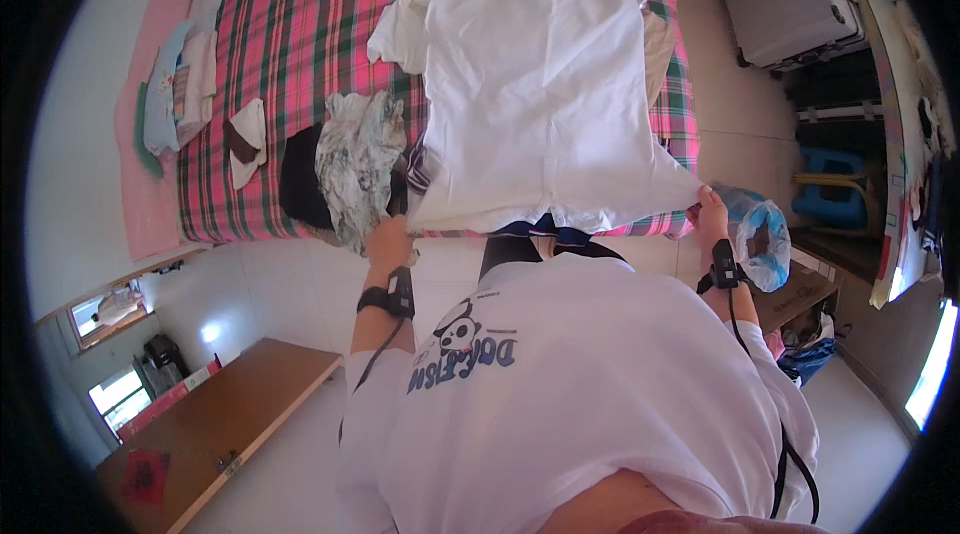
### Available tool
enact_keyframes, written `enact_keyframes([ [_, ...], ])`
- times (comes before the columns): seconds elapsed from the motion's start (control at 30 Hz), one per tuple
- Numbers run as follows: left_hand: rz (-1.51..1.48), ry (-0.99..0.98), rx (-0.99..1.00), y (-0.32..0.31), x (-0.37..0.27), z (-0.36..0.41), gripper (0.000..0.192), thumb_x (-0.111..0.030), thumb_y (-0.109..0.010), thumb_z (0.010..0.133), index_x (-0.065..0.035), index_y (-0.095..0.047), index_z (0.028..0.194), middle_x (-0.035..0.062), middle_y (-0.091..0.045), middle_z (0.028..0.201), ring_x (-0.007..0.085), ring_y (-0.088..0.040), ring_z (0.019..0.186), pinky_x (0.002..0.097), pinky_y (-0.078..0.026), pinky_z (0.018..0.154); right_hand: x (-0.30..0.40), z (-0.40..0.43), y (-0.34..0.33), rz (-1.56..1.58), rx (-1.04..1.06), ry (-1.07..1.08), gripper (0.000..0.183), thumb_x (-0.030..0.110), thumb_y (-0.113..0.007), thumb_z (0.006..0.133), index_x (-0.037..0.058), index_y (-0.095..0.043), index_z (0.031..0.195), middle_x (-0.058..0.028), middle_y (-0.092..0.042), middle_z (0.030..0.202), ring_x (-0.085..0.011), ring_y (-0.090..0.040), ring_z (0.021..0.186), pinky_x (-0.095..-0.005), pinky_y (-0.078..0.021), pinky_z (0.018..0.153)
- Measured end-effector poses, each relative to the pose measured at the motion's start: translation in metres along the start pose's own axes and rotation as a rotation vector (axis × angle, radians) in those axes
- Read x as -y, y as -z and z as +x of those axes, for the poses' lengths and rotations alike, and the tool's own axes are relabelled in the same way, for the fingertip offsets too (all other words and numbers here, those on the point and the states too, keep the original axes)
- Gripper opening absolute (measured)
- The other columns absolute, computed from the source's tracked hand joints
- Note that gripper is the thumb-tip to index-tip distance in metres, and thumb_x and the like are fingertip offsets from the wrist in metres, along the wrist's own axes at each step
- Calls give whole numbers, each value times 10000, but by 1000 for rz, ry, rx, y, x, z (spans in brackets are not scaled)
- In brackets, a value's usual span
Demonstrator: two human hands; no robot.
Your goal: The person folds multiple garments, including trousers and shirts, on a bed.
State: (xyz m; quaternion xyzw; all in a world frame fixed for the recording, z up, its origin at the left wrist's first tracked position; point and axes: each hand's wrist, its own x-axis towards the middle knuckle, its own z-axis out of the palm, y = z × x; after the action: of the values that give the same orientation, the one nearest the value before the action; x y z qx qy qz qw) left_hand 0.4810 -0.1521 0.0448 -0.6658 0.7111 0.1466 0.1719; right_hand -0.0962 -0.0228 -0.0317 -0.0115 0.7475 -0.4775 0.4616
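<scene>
A white shirt (540,99) lies spread over the near part of a bed, its near edge pulled wide between my hands. My left hand (390,243) grips the left corner of that edge, at the mattress front. At the other corner my right hand (708,213) pinches the cloth and draws it out to a point. Left of the shirt, against my left hand, lies a crumpled grey-white patterned garment (358,159), partly over a black cloth (301,178). Striped fabric (418,168) shows from under the shirt's left side.
Pink plaid bedding (300,16) covers the bed. Folded cloths (196,76) and a small white-and-brown cloth (247,144) lie left. A beige cloth (658,54) shows beyond the shirt. A plastic bag (761,238) hangs or stands by my right hand. A white suitcase (791,1) and blue stool (829,189) stand right.
</scene>
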Motion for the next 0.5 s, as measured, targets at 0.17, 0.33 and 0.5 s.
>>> enact_keyframes([
  [0.17, 37, -17, 62, 21, 12, 1, 169, -233, -595, 750, -83, -589, 827, 160, -629, 853, 362, -610, 851, 464, -475, 716, -9, 11, 14, -20, 79, -86, 168, 206, -513, 900, 100, -549, 1025, -1, -572, 821, -109, -543, 668, -235, -474, 581],
  [0.33, -66, 185, 231, 40, 11, 14, 452, -474, -488, 787, -74, -638, 935, 164, -644, 954, 370, -604, 904, 471, -465, 770, -10, 19, 16, 129, 88, -109, 172, 217, -519, 887, 107, -548, 1015, -11, -585, 854, -122, -556, 750, -270, -461, 701],
  [0.5, -127, 151, 237, -3, 25, 36, 423, -347, -465, 819, -133, -571, 1168, 142, -635, 1028, 362, -600, 941, 470, -458, 801, 19, -1, -32, 151, -52, -271, 105, 184, -550, 859, 103, -562, 925, -7, -599, 845, -123, -569, 756, -274, -456, 680],
])
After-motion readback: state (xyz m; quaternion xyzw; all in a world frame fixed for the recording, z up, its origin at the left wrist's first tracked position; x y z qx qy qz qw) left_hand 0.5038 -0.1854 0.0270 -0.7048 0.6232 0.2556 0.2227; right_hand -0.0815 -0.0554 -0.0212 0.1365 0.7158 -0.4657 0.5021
